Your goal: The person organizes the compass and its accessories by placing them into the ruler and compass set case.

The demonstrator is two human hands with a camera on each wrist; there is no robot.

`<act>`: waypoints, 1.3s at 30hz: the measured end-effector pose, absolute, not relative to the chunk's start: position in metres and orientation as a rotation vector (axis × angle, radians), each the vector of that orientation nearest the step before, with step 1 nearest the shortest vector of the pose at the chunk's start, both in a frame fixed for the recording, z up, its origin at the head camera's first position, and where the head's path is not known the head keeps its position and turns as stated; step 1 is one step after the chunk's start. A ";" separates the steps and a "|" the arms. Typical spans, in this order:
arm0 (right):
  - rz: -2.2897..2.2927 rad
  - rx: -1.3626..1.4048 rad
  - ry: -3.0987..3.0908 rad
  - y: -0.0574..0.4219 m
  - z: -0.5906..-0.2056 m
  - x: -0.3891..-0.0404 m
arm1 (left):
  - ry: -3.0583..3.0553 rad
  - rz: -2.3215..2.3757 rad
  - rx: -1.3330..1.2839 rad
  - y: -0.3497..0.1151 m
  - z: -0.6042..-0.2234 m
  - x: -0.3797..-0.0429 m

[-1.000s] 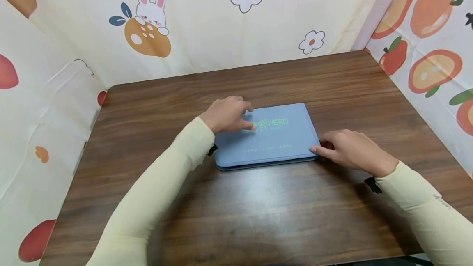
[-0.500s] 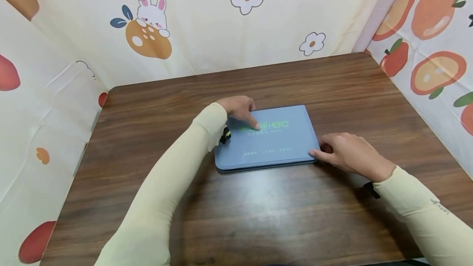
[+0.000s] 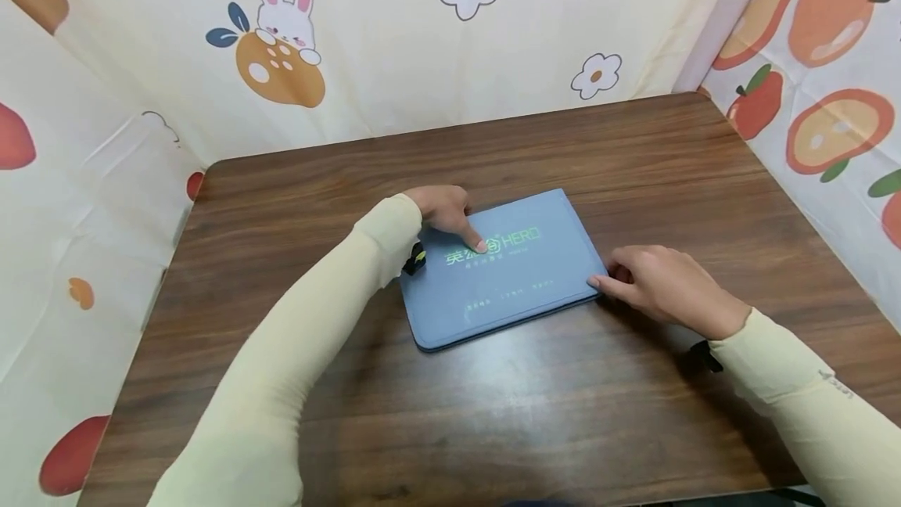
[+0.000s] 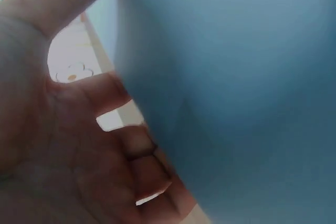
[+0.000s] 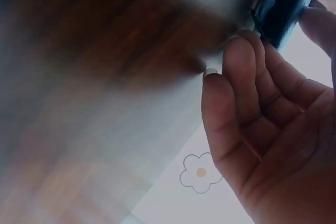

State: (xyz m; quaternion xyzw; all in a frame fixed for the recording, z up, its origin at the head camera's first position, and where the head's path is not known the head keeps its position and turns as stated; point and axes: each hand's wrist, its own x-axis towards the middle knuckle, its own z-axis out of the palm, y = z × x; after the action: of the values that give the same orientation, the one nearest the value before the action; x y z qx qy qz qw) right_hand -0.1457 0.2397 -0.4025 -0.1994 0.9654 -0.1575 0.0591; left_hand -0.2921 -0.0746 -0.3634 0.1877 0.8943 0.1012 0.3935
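A flat blue folder [image 3: 524,276] with green "HERO" lettering and Chinese characters lies closed on the table, a little askew. My left hand [image 3: 445,208] grips its far left edge, thumb pressed on the cover beside the lettering. In the left wrist view the fingers [image 4: 144,174] curl at the edge of the blue cover [image 4: 236,87], which fills much of the picture. My right hand [image 3: 665,288] pinches the near right corner, thumb on top. The right wrist view has the fingertips [image 5: 241,59] right at the dark edge of the folder [image 5: 286,9].
The brown wood-grain table [image 3: 317,178] runs back to a cream curtain [image 3: 394,45] printed with flowers and a rabbit. Another printed curtain [image 3: 838,202] with fruit hangs along the right side, and a white one [image 3: 84,233] along the left.
My left hand has come down from above the cover to grip its far left edge. The folder has turned, its near left corner swinging toward me. The right hand keeps its corner.
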 end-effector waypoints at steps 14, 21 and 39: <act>-0.631 -0.705 2.885 0.240 -0.407 -0.166 | 2.156 0.557 0.475 -0.111 -0.361 -0.256; -0.780 -0.747 2.735 0.246 -0.407 -0.173 | 2.103 0.789 0.419 -0.123 -0.379 -0.233; -0.784 -0.972 3.035 0.238 -0.378 -0.200 | 2.125 1.179 0.293 -0.145 -0.368 -0.214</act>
State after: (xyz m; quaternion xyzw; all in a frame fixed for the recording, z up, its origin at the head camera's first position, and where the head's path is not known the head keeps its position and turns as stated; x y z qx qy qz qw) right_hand -0.2002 0.2378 -0.3782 -0.2955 0.9224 -0.2384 -0.0704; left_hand -0.2137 -0.1448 -0.3675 0.1126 0.8163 0.4530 0.3401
